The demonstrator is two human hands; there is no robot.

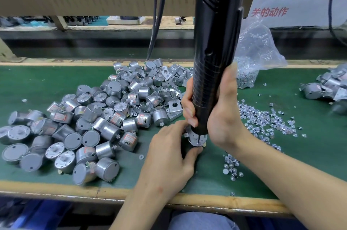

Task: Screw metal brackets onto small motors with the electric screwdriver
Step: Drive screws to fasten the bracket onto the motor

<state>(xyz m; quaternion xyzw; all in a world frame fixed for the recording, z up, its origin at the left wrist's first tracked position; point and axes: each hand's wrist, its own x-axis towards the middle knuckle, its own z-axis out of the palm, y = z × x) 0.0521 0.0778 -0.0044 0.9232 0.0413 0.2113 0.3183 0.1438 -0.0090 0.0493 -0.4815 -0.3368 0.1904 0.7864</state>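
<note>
The motor (201, 138) with its bracket (187, 134) sits on the green mat (56, 83), near centre, under the electric screwdriver (216, 51). Your left hand (169, 156) pinches it from the left; your right hand (222, 115) is wrapped round the driver. Hold the driver plumb over the screw and brace the motor against twisting. Your fingers hide the screw head and bracket holes. Spare motors (110, 130) pile left, loose screws (262, 122) right.
</note>
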